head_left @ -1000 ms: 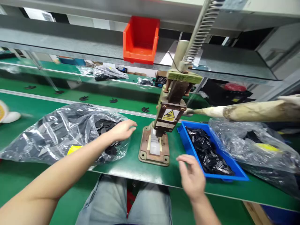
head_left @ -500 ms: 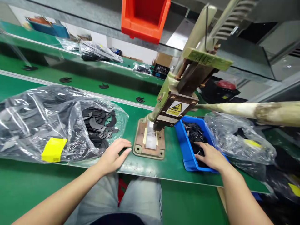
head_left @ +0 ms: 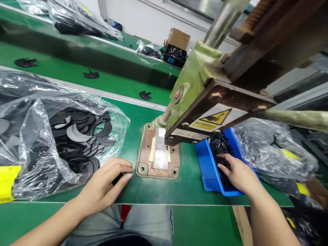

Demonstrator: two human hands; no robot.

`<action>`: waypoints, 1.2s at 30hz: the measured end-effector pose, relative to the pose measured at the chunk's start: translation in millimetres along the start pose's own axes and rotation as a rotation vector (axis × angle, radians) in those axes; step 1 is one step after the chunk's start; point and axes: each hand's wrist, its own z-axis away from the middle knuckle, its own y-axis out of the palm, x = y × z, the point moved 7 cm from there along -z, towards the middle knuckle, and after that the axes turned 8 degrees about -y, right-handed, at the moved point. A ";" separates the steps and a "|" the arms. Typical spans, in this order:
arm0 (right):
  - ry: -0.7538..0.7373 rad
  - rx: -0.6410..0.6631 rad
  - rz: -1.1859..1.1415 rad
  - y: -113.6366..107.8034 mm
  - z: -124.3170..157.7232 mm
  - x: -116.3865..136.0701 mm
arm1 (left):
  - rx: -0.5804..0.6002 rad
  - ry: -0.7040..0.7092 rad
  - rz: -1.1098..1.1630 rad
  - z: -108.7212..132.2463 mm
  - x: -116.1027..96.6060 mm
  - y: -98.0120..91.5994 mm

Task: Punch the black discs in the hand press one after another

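We're setting the clock on the press base (head_left: 146,164), w/ 12 pointing away from us.

Far L, at 9, a clear plastic bag (head_left: 33,112) is lying on the green table (head_left: 189,188), stuffed w/ black crescent pieces (head_left: 77,133). A yellow label (head_left: 7,182) is sticking to its near corner, approx 8. Behind it, 10 to 11, a green belt (head_left: 64,78) is carrying a few lone black fan-shaped bits (head_left: 145,95).

At 8, our left hand (head_left: 105,186) is resting palm-down on the table beside the bag's edge. Its fingers are lying loose and a bit spread, tips near the base's near-L corner but apart from it. A small dark piece (head_left: 119,177) is showing between thumb and forefinger. We can't tell if it's being pinched or just covered.

The press head (head_left: 194,85) is hanging over the base's far half, w/ a warning sticker (head_left: 214,119) facing us.

At 3, just beside the base, a blue tray (head_left: 207,167) is holding black parts (head_left: 217,145). Our right hand (head_left: 239,174) is lying inside it, approx 4, w/ fingers curling down onto the parts. The tips are hidden, so we can't tell if they're gripping anything.

Further R, a 2nd bag (head_left: 271,150) is pressing against the tray, and the lever handle (head_left: 294,118) is running off at 2.
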 end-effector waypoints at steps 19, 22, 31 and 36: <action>0.201 -0.084 -0.024 -24.1 7.9 2.2 | 0.025 -0.023 -0.006 4.2 1.7 2.0; 0.191 -0.108 -0.054 -26.4 8.4 5.0 | 0.026 -0.001 -0.009 5.6 1.3 2.6; 0.155 -0.371 -0.108 -42.4 21.1 3.4 | 0.052 0.061 -0.023 2.2 -3.8 1.4; 0.150 -0.516 -0.263 -65.7 43.5 30.0 | 0.002 0.119 -0.041 2.5 -2.8 0.2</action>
